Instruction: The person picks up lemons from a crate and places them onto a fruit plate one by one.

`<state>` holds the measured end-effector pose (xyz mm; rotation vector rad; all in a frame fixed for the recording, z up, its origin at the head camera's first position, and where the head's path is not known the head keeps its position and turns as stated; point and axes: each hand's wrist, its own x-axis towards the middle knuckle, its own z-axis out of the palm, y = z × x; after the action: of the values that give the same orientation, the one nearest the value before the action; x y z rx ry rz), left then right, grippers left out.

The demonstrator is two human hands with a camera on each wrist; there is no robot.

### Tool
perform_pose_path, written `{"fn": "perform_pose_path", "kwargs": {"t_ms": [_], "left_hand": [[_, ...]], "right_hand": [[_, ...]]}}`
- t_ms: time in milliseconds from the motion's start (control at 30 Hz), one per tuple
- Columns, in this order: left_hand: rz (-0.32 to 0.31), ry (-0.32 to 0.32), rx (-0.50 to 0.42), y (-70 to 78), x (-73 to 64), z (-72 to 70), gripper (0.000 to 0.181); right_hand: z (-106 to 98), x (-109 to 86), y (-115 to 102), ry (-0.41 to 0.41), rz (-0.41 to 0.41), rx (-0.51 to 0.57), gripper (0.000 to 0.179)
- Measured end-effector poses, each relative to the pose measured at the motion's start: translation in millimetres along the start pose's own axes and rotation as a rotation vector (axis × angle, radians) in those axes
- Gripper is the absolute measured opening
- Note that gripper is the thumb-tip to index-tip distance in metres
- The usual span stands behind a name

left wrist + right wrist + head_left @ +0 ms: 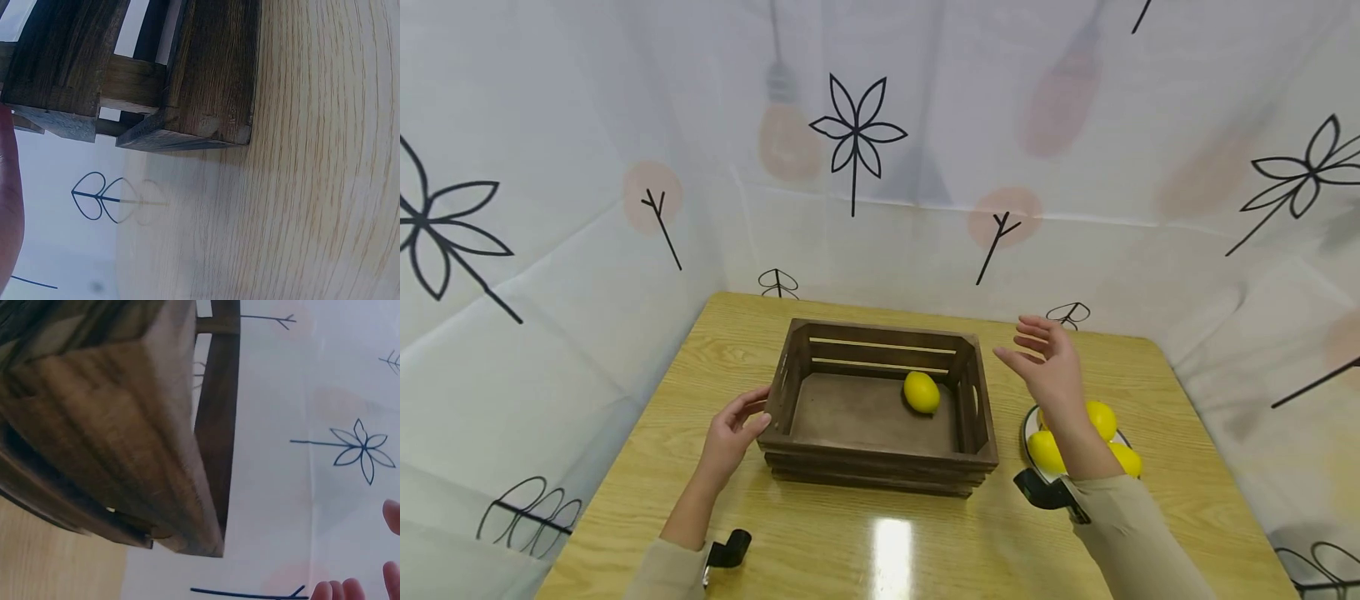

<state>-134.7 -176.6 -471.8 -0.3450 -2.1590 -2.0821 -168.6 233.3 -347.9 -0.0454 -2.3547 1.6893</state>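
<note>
A dark brown wooden crate point(876, 471) with slatted sides stands on the table, one yellow lemon point(921, 392) lying on its floor toward the right. My left hand point(730, 433) touches the crate's left end, thumb near the front corner and fingers farther back along the outside. The crate's slats point(56, 56) fill the upper left of the left wrist view. Raised to the right of the crate, my right hand point(1051, 367) has its fingers loosely spread and holds nothing. Below its wrist, a white plate with a dark rim point(1028, 429) carries several lemons point(1045, 452), partly hidden by the forearm.
The light wooden table point(820, 533) ends at a white cloth backdrop point(910, 242) printed with flowers and twigs, which also hangs along both sides. A black wrist mount point(1043, 490) sits on the right sleeve, another black mount point(730, 550) on the left.
</note>
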Motion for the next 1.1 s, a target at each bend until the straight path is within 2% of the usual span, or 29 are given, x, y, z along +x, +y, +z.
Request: {"fn": "perform_pose_path", "kwargs": {"t_ms": [133,467,833,1100], "left_hand": [[0.007,0.005,-0.006,-0.1,-0.3,0.2,0.039],[0.022,0.010,-0.025,-5.4,-2.6,1.8,0.040],[0.017,0.012,-0.020,-5.7,-3.7,2.7,0.040],[0.019,0.006,-0.029,-5.8,-3.3,3.3,0.040]], "right_hand": [[6.5,4.2,-4.9,-0.035,0.009,0.002,0.055],[20.8,16.1,-7.5,-0.097,-0.038,0.032,0.052],[40.8,27.0,-9.0,-0.164,0.000,0.090,0.052],[55.3,35.9,-8.6,-0.176,0.034,0.099,0.051]]}}
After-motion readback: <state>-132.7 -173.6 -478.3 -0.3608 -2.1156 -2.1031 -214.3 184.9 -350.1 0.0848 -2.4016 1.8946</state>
